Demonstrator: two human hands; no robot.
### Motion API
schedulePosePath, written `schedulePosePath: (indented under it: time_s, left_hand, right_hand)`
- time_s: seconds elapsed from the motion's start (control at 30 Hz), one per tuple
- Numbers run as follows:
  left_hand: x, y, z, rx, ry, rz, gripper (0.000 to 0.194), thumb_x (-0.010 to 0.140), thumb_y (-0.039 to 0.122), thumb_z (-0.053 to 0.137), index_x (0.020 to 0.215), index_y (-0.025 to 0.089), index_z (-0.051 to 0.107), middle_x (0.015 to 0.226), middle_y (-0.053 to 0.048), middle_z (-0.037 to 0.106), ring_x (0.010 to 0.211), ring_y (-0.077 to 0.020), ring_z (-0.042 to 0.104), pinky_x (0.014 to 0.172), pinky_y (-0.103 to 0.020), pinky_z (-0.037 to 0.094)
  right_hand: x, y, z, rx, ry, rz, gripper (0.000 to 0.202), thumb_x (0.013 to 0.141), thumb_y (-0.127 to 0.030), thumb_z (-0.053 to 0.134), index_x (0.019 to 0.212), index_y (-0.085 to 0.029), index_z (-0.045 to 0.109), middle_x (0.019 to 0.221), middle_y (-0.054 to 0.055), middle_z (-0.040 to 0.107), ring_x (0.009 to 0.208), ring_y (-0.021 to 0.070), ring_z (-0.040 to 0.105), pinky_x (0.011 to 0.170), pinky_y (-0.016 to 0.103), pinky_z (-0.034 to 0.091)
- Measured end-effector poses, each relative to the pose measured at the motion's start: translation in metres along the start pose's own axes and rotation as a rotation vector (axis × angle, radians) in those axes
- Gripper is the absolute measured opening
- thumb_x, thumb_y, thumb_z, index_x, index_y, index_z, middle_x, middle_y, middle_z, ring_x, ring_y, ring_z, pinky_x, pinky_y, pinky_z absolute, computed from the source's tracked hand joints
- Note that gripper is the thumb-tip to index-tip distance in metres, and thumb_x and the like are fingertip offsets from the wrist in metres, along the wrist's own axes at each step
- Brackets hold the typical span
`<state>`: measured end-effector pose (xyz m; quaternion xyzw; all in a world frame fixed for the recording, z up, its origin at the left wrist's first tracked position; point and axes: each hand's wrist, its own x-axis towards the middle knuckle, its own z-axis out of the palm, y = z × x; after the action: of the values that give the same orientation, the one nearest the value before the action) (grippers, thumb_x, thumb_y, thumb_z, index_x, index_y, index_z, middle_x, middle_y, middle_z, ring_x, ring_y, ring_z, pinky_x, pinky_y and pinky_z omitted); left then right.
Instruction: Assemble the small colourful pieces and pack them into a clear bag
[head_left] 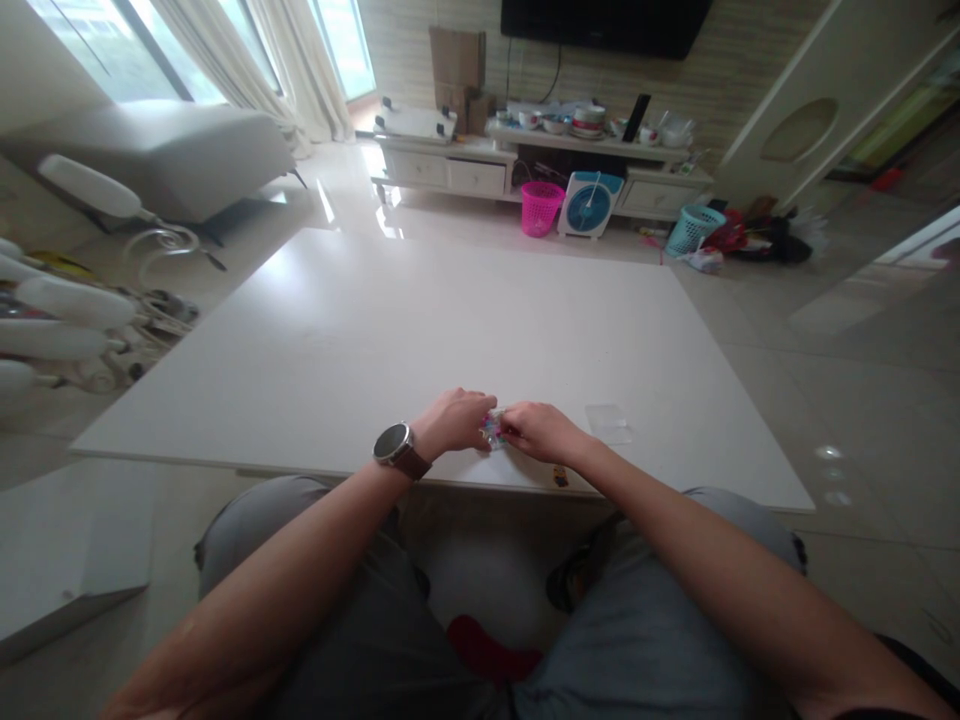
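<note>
A small clear container (pixel 493 430) with bits of pink, blue and white in it stands on the table near its front edge. My left hand (pixel 457 418), with a watch on the wrist, curls its fingers and thumb around the container's left side. From the right, my right hand (pixel 541 430) has its fingers pinched together at the container's right side; whatever lies between the fingertips is hidden. A flat, clear square lid-like piece (pixel 609 424) lies to the right of my right hand. Below my right wrist sits a small yellow and black piece (pixel 560 476).
The white table (pixel 450 310) spreads out in front of my knees. White-backed chairs (pixel 75 300) stand at the left. Beyond the table are a pink basket (pixel 541 210), a blue and white fan (pixel 589 206) and a low cabinet (pixel 476 178) with dishes on it.
</note>
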<state>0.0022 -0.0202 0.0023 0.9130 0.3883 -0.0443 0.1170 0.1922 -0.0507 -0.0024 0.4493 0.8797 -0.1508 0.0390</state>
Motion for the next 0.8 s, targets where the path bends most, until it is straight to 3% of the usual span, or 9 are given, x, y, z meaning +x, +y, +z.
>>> schedulePosePath:
  time_s: [0.33,0.57,0.8]
  left_hand:
    - [0.000,0.001,0.000,-0.004,-0.007,-0.004,0.031,0.073,0.040,0.075,0.093,0.021,0.061,0.096,-0.007,0.072,0.088,-0.0249,0.069,0.072,-0.031,0.046]
    - [-0.001,0.002,-0.003,0.013,-0.011,0.002,0.030,0.073,0.041,0.074,0.092,0.021,0.060,0.096,-0.007,0.072,0.086,-0.0239,0.069,0.069,-0.030,0.045]
    - [0.000,0.001,0.000,0.021,-0.003,0.011,0.031,0.073,0.039,0.073,0.093,0.020,0.060,0.096,-0.007,0.072,0.086,-0.0246,0.069,0.067,-0.031,0.043]
  right_hand:
    - [-0.003,0.006,-0.005,0.070,0.066,-0.057,0.020,0.093,-0.024,0.052,0.086,-0.018,0.070,0.092,0.006,0.071,0.081,0.0156,0.060,0.071,0.024,0.035]
    - [-0.009,0.006,-0.004,0.060,0.033,-0.049,0.021,0.091,-0.024,0.051,0.083,-0.018,0.070,0.089,0.006,0.070,0.078,0.0155,0.059,0.069,0.024,0.035]
    - [-0.009,0.004,-0.002,0.078,0.066,-0.129,0.020,0.091,-0.025,0.051,0.091,-0.019,0.070,0.100,0.006,0.071,0.085,0.0163,0.061,0.071,0.024,0.037]
